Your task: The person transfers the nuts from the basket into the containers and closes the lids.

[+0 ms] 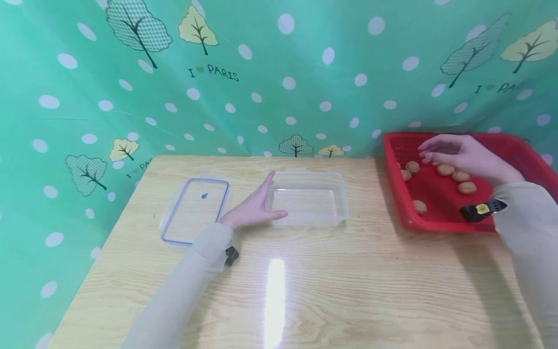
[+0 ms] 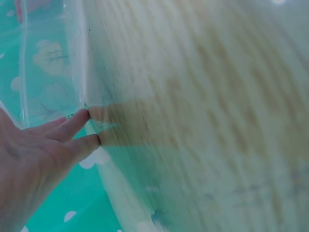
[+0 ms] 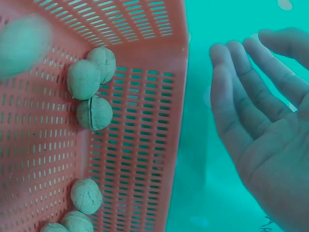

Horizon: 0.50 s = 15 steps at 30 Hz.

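Note:
My left hand (image 1: 256, 207) is at the left end of a clear plastic container (image 1: 342, 198), thumb and fingers spread, fingertips at its wall. In the left wrist view, straight fingers (image 2: 72, 126) reach the container's lower edge by the table. Above a red plastic basket (image 1: 398, 194) hovers my right hand (image 1: 468, 156), fingers loosely bent. The right wrist view has nothing between those fingers (image 3: 260, 96). Several walnuts (image 1: 467, 188) lie on the basket floor below. One walnut (image 3: 21, 46) is blurred at the upper left of the right wrist view.
A clear lid with a blue seal (image 1: 196, 211) lies flat left of the container. Wood-grain table (image 1: 348, 291) carries everything. A green dotted cloth (image 1: 261, 63) hangs behind it. The basket's raised rim stands between the right hand and the container.

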{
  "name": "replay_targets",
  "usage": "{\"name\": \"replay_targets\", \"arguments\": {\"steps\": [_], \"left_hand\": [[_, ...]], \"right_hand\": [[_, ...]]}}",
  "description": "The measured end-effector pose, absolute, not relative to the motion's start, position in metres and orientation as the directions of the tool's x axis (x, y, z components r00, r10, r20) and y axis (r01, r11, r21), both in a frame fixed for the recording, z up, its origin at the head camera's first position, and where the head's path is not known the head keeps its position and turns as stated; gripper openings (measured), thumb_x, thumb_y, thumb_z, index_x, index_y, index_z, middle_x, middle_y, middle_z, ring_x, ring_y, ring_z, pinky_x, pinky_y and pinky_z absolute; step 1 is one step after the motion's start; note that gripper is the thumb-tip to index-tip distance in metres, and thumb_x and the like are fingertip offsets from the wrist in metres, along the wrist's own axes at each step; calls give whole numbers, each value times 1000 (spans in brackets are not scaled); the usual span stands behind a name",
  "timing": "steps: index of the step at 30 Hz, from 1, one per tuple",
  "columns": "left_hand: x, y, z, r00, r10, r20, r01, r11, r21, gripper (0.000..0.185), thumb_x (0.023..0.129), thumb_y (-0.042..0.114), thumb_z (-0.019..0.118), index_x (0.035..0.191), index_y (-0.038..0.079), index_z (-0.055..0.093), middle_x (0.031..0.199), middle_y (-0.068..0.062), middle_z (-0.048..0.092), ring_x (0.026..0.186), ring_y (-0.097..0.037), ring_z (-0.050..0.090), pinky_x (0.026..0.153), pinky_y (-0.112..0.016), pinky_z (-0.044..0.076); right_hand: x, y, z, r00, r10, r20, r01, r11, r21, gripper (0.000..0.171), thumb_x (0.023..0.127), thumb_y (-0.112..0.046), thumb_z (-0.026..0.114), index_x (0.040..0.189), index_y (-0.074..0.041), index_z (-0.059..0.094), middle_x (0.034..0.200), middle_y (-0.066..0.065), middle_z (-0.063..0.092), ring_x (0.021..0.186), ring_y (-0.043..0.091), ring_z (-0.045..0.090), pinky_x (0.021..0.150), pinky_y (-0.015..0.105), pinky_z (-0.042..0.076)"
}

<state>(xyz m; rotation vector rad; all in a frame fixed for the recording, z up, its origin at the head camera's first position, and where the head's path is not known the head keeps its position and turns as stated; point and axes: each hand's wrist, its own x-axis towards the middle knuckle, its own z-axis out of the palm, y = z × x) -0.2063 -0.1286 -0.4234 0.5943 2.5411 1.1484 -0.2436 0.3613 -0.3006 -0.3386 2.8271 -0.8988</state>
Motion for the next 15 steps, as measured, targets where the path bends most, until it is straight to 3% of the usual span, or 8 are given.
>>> {"name": "replay_targets", "arguments": {"steps": [5,15], "left_hand": [[-206,-127,-424,-871,482,-89,251,596,763,115,82,49,73,154,26,-14,159,-17,13,143,-30,17,114,-49,17],[-207,-127,-424,-877,472,-92,242,599,763,115,82,50,73,154,28,-15,159,-16,12,143,-32,18,114,-50,17]], "right_hand": [[-243,363,-305,-962,-257,-87,-164,805,-571,49,87,-26,73,129,-6,56,114,11,62,90,1,56,68,17,50],[-240,378,-307,-941,-324,-96,-216,796,-565,50,83,-17,77,128,-5,57,111,2,63,90,1,58,69,18,51]]}}
